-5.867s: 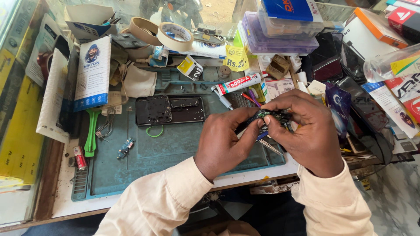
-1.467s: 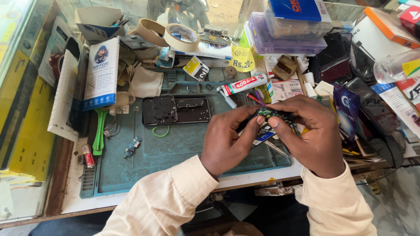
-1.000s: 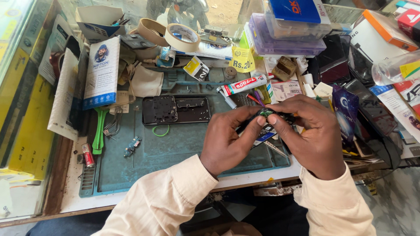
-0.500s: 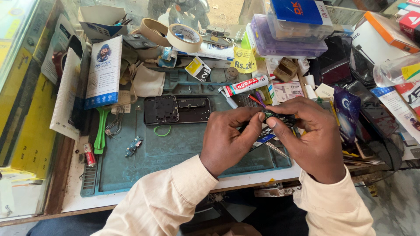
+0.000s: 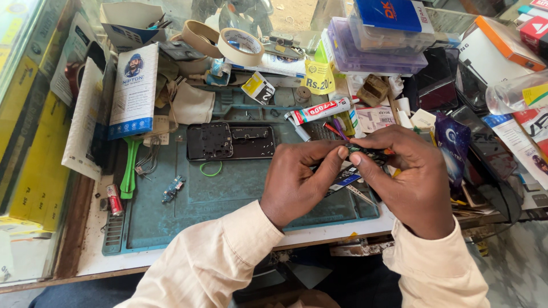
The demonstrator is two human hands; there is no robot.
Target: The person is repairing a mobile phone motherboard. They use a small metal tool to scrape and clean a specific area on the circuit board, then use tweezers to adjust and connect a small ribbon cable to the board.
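Observation:
Over the right part of a teal work mat [image 5: 228, 194], my left hand [image 5: 299, 179] and my right hand [image 5: 408, 177] meet and pinch a small dark circuit board [image 5: 365, 153] between thumbs and fingertips. The board is mostly hidden by my fingers. On the mat to the left lies an opened black phone frame [image 5: 231, 141]. A white glue tube with a red cap [image 5: 319, 110] lies just beyond my hands. Metal tweezers [image 5: 361, 194] and a dark flat part rest on the mat under my hands.
A small blue-green board [image 5: 173, 189], a green loop [image 5: 211, 169] and a green plastic tool [image 5: 130, 168] lie on the mat's left. Tape rolls [image 5: 240, 45], purple plastic boxes [image 5: 377, 45], packets and phones crowd the back and right. A glass panel stands at the left.
Both hands stay in the same spot over the mat; the fingers shift slightly on the small board. The view has drifted a little.

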